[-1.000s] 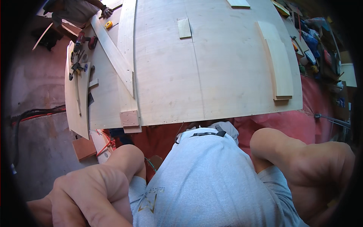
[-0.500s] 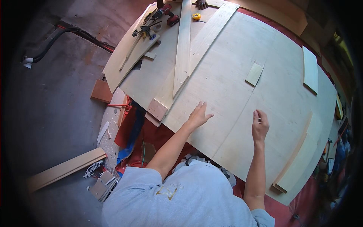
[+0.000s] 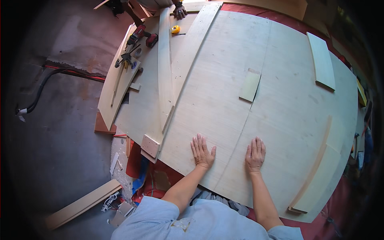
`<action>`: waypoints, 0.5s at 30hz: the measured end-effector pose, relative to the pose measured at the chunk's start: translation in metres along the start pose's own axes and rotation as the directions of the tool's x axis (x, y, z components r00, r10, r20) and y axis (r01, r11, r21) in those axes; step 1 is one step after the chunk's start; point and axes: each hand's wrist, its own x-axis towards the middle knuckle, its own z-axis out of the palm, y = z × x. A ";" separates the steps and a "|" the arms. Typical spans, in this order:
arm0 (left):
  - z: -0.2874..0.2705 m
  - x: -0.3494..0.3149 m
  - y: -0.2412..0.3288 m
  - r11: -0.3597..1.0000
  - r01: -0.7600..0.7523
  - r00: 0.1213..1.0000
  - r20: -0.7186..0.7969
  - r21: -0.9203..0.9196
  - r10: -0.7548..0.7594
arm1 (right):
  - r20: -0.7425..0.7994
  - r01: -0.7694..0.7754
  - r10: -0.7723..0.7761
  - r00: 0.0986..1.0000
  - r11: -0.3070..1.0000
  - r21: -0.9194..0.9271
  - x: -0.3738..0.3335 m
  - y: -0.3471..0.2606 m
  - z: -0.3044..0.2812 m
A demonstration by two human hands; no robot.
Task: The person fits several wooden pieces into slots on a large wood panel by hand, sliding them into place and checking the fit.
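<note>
Flat on the pale plywood panel (image 3: 224, 132) rests my left hand (image 3: 203, 154), palm down with its fingers spread. My right hand (image 3: 255, 155) also lies palm down on the panel, fingers stretched out and holding nothing. A thin seam runs away between the two hands. Beyond them, a small wood block (image 3: 250, 85) lies beside that seam. Left of my left hand, a long board (image 3: 196, 42) crosses the panel at a slant, and a small square block (image 3: 150, 146) sits at its near end. Another board (image 3: 165, 64) meets it at an angle.
A co-worker's hand (image 3: 180, 11) touches the far edge. Nearby are a red cordless drill (image 3: 141, 36), a yellow tape measure (image 3: 175, 29) and a black clamp (image 3: 127, 58). Boards lie on the right, one far (image 3: 321, 62) and one near (image 3: 318, 176). A plank (image 3: 84, 204) lies lower left.
Both hands, raised over the panel before, have come down flat on it, nearer my body. My right hand's curled fingers have straightened. The view has shifted, and more of the co-worker shows.
</note>
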 end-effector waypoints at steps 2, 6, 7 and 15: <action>-0.002 0.007 -0.003 1.000 -0.019 1.000 0.002 -0.009 0.019 | -0.013 -0.013 0.013 1.000 1.000 -0.012 0.002 -0.001 0.001; 0.003 0.000 -0.004 1.000 -0.023 1.000 0.018 -0.003 0.023 | 0.000 -0.028 0.028 1.000 0.999 -0.027 0.000 -0.003 -0.003; 0.004 0.002 -0.004 1.000 0.000 1.000 -0.002 0.008 0.000 | -0.008 -0.050 0.049 0.999 0.997 -0.067 0.002 -0.003 -0.003; 0.000 0.002 0.003 0.999 -0.020 1.000 -0.024 -0.035 0.019 | -0.053 -0.235 0.238 0.970 0.970 0.059 0.039 -0.011 0.003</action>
